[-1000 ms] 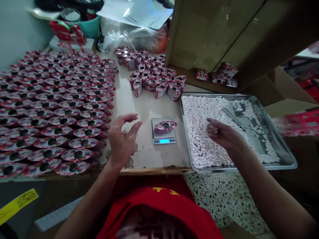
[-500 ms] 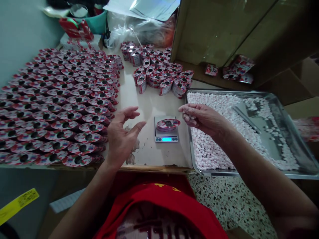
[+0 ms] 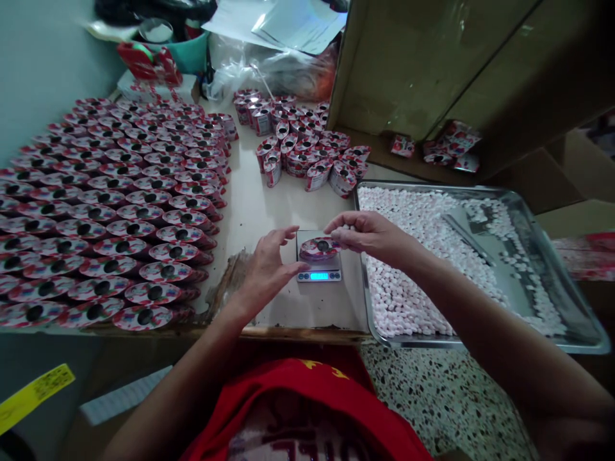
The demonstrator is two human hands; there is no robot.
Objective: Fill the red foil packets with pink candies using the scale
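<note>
A small red-and-white pouch (image 3: 318, 247) stands with its mouth up on a little digital scale (image 3: 318, 271) with a lit blue display. My right hand (image 3: 368, 234) hovers just over the pouch's right side, fingers pinched together on small white candies. My left hand (image 3: 269, 267) is beside the scale's left edge, fingers spread and curved toward the pouch, holding nothing. At the right, a metal tray (image 3: 557, 269) holds a heap of small pinkish-white candies (image 3: 408, 256).
Rows of matching filled pouches (image 3: 120, 211) cover the left of the table; a smaller cluster (image 3: 307, 150) stands behind the scale. A metal scoop (image 3: 466, 237) lies in the tray. A cardboard box (image 3: 432, 70) stands behind it. Plastic bags and papers (image 3: 278, 45) pile at the back.
My right hand left the tray with a pinch of candies and moved left over the pouch on the scale. My left hand shifted right, up to the scale's edge.
</note>
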